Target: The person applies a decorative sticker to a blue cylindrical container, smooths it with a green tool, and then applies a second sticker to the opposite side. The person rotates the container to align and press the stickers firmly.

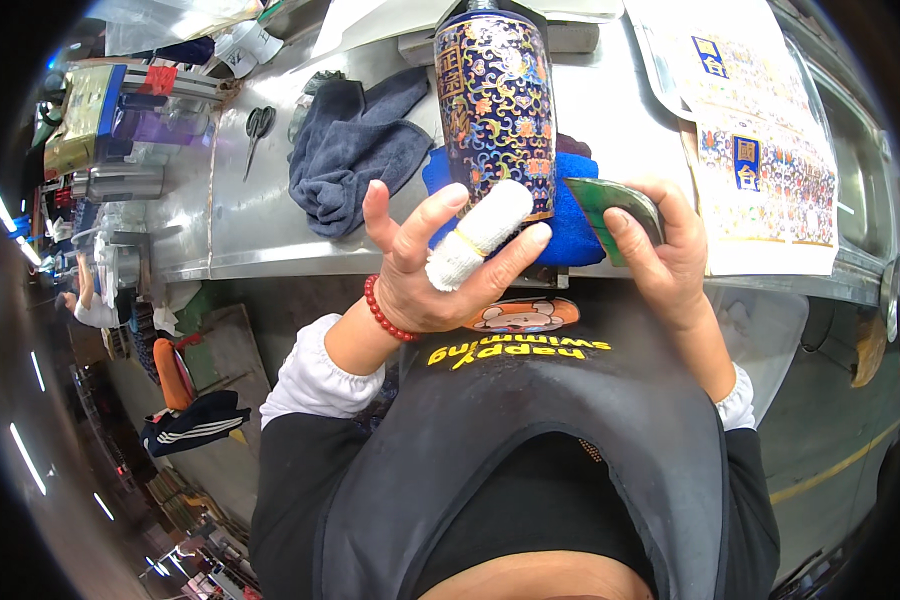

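A dark blue bottle-shaped vase (497, 105) with a colourful scroll-and-flower pattern lies with its base toward me on a folded blue towel (570, 215). My left hand (440, 260) is just in front of its base, fingers spread. A white cloth roll (482, 235) bound with a yellow band seems wrapped around one of its fingers; the finger inside is hidden. To the right, my right hand (668, 235) grips a thin green scraper (600, 215) between thumb and fingers, its edge angled toward the vase. A gap separates the scraper from the vase.
On the metal table (255, 215) a dark grey towel (345, 155) lies left of the vase, with black-handled scissors (259, 128) beyond it. Printed decal sheets (765, 170) are stacked at the right. Boxes and another person (92, 300) appear at the far left.
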`<action>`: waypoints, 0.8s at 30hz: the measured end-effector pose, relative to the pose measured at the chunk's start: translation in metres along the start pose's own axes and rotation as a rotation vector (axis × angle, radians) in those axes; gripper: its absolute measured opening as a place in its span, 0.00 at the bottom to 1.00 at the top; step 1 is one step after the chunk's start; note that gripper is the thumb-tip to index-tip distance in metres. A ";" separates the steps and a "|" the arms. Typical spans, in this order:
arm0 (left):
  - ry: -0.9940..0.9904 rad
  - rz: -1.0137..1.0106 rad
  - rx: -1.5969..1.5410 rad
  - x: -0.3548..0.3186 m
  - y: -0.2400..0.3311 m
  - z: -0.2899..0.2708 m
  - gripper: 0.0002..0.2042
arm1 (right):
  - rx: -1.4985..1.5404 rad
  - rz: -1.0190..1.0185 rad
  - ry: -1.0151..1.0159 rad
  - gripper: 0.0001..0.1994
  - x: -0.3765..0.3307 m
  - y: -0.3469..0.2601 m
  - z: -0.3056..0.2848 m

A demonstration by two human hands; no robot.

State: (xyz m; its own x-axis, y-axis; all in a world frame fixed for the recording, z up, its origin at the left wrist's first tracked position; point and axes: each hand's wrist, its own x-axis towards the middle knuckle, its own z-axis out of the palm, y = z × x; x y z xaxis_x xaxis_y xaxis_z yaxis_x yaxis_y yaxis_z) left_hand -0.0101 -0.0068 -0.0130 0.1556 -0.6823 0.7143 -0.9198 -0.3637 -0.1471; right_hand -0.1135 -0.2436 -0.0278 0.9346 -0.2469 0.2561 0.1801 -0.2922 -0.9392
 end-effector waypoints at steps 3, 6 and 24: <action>-0.040 0.002 0.047 0.000 -0.003 0.004 0.12 | 0.010 0.015 -0.013 0.11 -0.001 0.002 0.001; -0.075 -0.011 0.035 0.001 -0.001 0.005 0.12 | 0.016 0.010 -0.005 0.11 -0.003 0.006 0.000; -0.240 -0.394 -0.062 0.003 -0.025 0.005 0.46 | 0.039 0.297 0.264 0.08 0.022 -0.015 0.032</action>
State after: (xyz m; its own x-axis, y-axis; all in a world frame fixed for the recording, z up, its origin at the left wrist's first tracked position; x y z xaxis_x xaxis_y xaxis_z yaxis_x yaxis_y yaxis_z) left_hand 0.0149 -0.0032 -0.0103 0.5699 -0.6296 0.5279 -0.7924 -0.5913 0.1502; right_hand -0.0853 -0.2150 -0.0154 0.8375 -0.5461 0.0175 -0.0699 -0.1388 -0.9879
